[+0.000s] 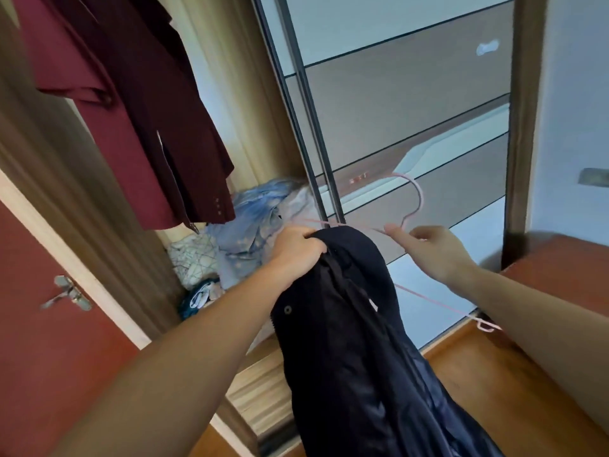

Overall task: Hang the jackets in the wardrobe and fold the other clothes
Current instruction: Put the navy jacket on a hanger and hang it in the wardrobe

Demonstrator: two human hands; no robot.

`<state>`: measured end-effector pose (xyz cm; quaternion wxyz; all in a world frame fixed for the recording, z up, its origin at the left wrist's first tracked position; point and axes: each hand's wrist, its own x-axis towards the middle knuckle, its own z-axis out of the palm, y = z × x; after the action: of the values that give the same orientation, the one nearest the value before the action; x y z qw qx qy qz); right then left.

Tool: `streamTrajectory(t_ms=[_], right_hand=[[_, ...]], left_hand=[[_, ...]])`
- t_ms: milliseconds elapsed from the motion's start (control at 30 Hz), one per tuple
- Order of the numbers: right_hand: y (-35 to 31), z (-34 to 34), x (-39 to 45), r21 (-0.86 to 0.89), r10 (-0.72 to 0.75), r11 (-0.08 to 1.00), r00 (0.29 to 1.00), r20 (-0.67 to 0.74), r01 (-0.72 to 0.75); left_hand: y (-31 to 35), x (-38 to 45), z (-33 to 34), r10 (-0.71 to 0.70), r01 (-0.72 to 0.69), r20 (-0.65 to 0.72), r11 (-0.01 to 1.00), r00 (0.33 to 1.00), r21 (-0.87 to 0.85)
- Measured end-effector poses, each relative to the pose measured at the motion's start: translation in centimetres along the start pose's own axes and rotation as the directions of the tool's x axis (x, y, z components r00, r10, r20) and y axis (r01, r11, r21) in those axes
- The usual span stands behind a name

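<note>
A red door (pixel 49 324) with a metal handle (pixel 67 293) stands at the left. To the right of the door, pale crumpled bedding (pixel 250 235) lies heaped. Farther right, beyond the bedding, a reddish-brown cabinet top (pixel 560 262) sits above the wooden floor (pixel 468 367).

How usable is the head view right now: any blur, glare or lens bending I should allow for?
Head view: wide-angle bending curves the wardrobe's sliding mirrored door and its frame. The silver door handle at lower left is smeared by motion blur. The glossy door reflects the room, so the thin pink wire hanger reads faintly against it. The left hand gripping the dark navy jacket is fairly sharp.
</note>
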<state>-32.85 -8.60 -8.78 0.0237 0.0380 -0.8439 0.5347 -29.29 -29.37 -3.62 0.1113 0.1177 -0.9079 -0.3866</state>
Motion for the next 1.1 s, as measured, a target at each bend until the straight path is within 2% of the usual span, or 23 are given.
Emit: streamTrajectory(t_ms=[67,133,300,400,467,667,767,833,867,967,1100], right_hand=[[0.5,-0.5,-0.4,-0.105,0.005,0.994,0.996,-0.084,-0.014],[1.3,-1.2,-0.3,-0.081,0.013,0.996,0.990,-0.139,-0.024],[3.7,-3.9,0.3,0.275,0.078,0.961,0.972,-0.223,-0.014],[4.7,-5.1,0.2,0.397,0.068,0.918,0.990,-0.124,-0.013],[5.3,-5.0,0.0,0.350,0.056,0.936,0.998,-0.039,-0.039],[5.6,-3.2,-0.6,0.244,0.029,0.968,0.995,0.094,-0.052],[4.8,-2.3,-1.3,0.009,-0.073,0.997,0.992,0.098,0.072],[4.0,-1.4,-2.0,-0.167,-0.150,0.972,0.985,0.091,0.163],[3.8,-0.9,-2.3,-0.199,-0.160,0.964,0.983,0.086,0.174],[2.7,0.7,-2.9,-0.204,-0.177,0.960,0.979,0.098,0.194],[0.3,2.7,-3.8,-0.255,-0.268,0.927,0.962,0.061,0.274]], left_hand=[[0.2,0.1,1.0,0.006,-0.006,0.013,0.998,1.000,0.059],[0.2,0.1,1.8,0.020,-0.022,0.024,0.994,1.000,0.107],[-1.1,1.1,1.3,0.023,-0.014,-0.034,0.972,0.999,0.235],[-1.9,1.3,-0.1,-0.004,0.031,-0.105,0.966,0.994,0.258],[-2.0,1.1,-1.0,-0.008,0.046,-0.149,0.967,0.989,0.253],[-2.3,1.0,-3.9,0.015,0.039,-0.217,0.968,0.976,0.246],[-2.3,0.7,-5.2,0.055,0.018,-0.255,0.961,0.965,0.275],[-2.1,0.5,-5.7,0.079,0.000,-0.263,0.957,0.961,0.290],[-2.0,0.5,-5.9,0.096,-0.011,-0.263,0.952,0.960,0.306],[-1.1,0.1,-5.6,0.151,-0.059,-0.237,0.932,0.960,0.358],[1.1,-0.5,-3.3,0.230,-0.169,-0.089,0.882,0.969,0.440]])
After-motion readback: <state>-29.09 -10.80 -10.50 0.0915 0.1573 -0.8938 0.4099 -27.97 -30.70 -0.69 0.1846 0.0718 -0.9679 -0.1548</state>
